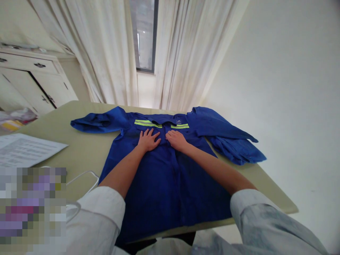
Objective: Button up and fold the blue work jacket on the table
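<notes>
A blue work jacket (164,177) is spread flat on a pale green table (79,152), its sleeves laid out sideways. A printed sheet (23,150) and a white cable (85,172) are laid to its left.

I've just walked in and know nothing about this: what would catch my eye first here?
A bright blue work jacket with yellow-green reflective stripes lies spread over the table, filling the middle. The left hand and the right hand rest flat, side by side, on its chest just below the stripes. Pale curtains hang behind.
</notes>
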`<state>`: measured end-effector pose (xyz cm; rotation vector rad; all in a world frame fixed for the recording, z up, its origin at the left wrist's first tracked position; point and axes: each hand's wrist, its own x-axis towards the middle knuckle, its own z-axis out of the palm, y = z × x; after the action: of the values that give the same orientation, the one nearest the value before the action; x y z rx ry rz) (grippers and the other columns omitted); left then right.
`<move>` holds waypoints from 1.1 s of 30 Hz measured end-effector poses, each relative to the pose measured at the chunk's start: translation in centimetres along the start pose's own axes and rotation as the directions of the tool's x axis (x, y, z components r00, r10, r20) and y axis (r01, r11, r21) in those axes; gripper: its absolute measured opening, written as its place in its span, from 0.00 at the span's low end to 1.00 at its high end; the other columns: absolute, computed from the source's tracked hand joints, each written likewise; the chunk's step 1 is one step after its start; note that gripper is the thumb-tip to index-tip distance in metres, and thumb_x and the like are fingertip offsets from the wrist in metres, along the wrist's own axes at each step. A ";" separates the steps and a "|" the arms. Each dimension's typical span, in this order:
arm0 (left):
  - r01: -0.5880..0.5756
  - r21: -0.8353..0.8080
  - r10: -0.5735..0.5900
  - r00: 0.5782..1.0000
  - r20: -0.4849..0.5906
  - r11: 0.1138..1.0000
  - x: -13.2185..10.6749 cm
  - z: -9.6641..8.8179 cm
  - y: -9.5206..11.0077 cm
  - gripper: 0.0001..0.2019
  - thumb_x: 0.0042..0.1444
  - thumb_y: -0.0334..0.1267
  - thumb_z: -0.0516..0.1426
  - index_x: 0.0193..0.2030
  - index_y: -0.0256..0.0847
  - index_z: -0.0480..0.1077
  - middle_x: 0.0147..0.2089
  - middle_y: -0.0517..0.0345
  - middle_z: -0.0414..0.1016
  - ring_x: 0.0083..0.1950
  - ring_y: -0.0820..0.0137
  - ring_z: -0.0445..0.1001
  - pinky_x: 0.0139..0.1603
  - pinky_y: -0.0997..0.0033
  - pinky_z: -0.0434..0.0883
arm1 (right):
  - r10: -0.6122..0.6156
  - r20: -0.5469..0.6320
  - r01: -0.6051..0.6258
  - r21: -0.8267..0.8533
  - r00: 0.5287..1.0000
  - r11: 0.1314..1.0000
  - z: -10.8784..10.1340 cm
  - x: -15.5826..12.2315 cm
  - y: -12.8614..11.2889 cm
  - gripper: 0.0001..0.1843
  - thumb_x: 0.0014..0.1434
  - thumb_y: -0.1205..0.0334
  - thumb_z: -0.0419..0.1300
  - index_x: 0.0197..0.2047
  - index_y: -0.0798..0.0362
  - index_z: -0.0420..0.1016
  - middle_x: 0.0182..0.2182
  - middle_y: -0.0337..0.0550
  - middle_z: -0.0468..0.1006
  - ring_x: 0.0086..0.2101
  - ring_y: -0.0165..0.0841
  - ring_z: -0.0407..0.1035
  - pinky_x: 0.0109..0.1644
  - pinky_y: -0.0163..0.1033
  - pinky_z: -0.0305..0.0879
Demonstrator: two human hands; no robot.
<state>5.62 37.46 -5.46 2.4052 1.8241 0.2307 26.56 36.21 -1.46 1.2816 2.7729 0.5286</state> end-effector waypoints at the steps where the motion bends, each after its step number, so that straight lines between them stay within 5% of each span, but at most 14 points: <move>1: 0.005 0.007 -0.005 1.000 0.022 1.000 0.2 -0.3 0.1 0.32 0.70 0.61 0.45 0.77 0.57 0.60 0.82 0.48 0.51 0.81 0.41 0.49 0.75 0.29 0.48 | 0.002 0.012 -0.002 0.002 1.000 1.000 -0.1 0.2 0.0 0.16 0.75 0.67 0.47 0.52 0.58 0.75 0.48 0.56 0.78 0.50 0.44 0.69 0.50 0.43 0.63; 4: -0.006 0.003 0.006 0.998 0.066 1.000 1.0 -1.1 1.0 0.30 0.69 0.54 0.50 0.75 0.52 0.65 0.80 0.44 0.55 0.80 0.40 0.52 0.74 0.26 0.49 | -0.019 0.047 0.019 0.000 0.999 1.000 -0.4 0.6 -0.2 0.16 0.74 0.69 0.47 0.53 0.58 0.76 0.49 0.57 0.78 0.50 0.43 0.70 0.51 0.43 0.64; 9: -0.181 -0.056 0.186 0.978 0.093 0.982 1.8 -0.4 2.8 0.27 0.73 0.41 0.41 0.76 0.52 0.61 0.81 0.59 0.53 0.81 0.64 0.51 0.80 0.51 0.48 | -0.043 0.084 0.042 0.018 0.996 0.999 -1.0 0.2 -0.6 0.17 0.73 0.71 0.49 0.58 0.60 0.74 0.52 0.58 0.79 0.53 0.43 0.69 0.54 0.42 0.65; 17: -0.168 -0.083 0.183 0.958 0.220 0.982 3.3 0.7 3.1 0.31 0.74 0.48 0.40 0.81 0.47 0.50 0.83 0.54 0.43 0.83 0.55 0.46 0.79 0.38 0.48 | -0.123 0.104 0.113 0.089 0.987 0.990 -1.9 -2.5 -1.6 0.15 0.67 0.74 0.57 0.56 0.61 0.74 0.53 0.58 0.78 0.52 0.43 0.69 0.53 0.43 0.65; 28: -0.115 -0.058 0.123 0.979 0.165 0.992 5.1 1.7 2.8 0.33 0.74 0.51 0.33 0.82 0.45 0.44 0.84 0.55 0.38 0.84 0.56 0.41 0.80 0.37 0.42 | -0.331 0.031 0.309 0.283 0.943 0.908 -8.0 -17.2 -7.8 0.02 0.69 0.68 0.60 0.43 0.53 0.74 0.40 0.46 0.76 0.41 0.37 0.66 0.43 0.42 0.59; 33: -0.115 -0.052 0.122 0.981 0.149 0.992 5.9 1.6 2.5 0.33 0.74 0.50 0.35 0.82 0.44 0.47 0.84 0.54 0.42 0.83 0.55 0.44 0.79 0.38 0.44 | -0.309 -0.101 0.325 0.245 0.945 0.913 -9.5 -23.3 -13.3 0.09 0.70 0.69 0.58 0.35 0.53 0.71 0.32 0.42 0.71 0.34 0.36 0.61 0.36 0.44 0.53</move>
<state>9.87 42.45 -6.23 2.4313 1.5979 0.0934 30.51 8.11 0.79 0.8231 3.0942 0.1905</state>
